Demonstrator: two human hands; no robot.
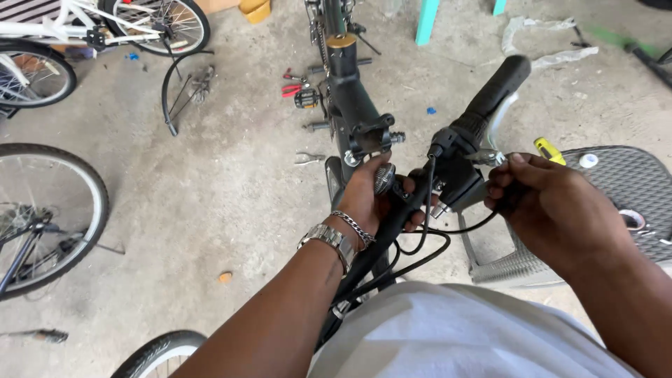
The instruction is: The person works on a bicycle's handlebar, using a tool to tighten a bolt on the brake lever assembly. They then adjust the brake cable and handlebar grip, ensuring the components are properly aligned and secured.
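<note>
Your left hand (371,199) is wrapped around the black handlebar (392,224) near the stem; your right hand (553,210) pinches what looks like the brake lever (490,157) below the grip (493,94).

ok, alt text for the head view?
Two bare hands work on a black bicycle handlebar: the left hand grips the bar, the right hand pinches a small metal fitting by the black brake lever mount. Red-handled pliers lie on the grey concrete floor.

Bare concrete floor (231,189), daylit; grey plastic chair (630,182) right.
</note>
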